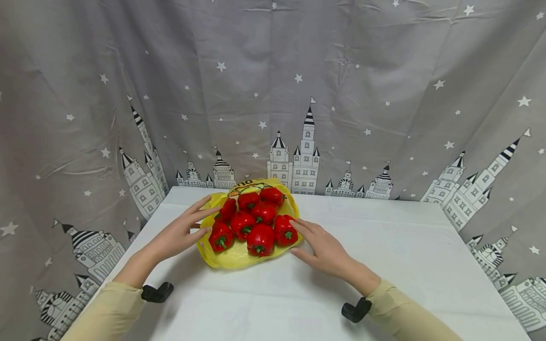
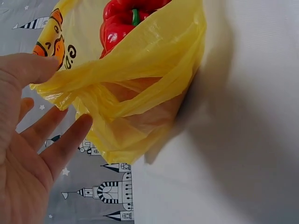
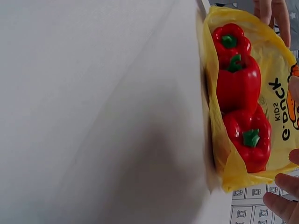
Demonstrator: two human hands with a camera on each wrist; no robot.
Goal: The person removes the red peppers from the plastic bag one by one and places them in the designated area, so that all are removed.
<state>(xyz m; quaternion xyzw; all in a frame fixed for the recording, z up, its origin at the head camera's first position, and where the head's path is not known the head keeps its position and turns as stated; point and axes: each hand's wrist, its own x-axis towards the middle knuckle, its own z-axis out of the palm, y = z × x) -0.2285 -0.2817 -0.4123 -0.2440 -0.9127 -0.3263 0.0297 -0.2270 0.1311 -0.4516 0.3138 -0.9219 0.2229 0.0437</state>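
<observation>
A yellow plastic bag [image 1: 233, 263] lies with its mouth wide on the white table, its rim spread around several red bell peppers [image 1: 261, 238] with green stems. At the bag's left edge is my left hand [image 1: 182, 233], fingers spread and nearly straight. In the left wrist view its thumb and fingertips are right at the bag's rim, and one pepper [image 2: 117, 32] shows inside. My right hand [image 1: 325, 250] reaches over the right edge, fingers extended beside the rightmost pepper [image 1: 285, 230]. Printed lettering and a duck face show on the bag's inside in the right wrist view.
A white cloth [image 1: 384, 265] covers the table under the bag. Behind and at both sides hangs a grey curtain [image 1: 354, 85] printed with stars and castles. Black wrist cameras [image 1: 356, 310] are strapped at both sleeves.
</observation>
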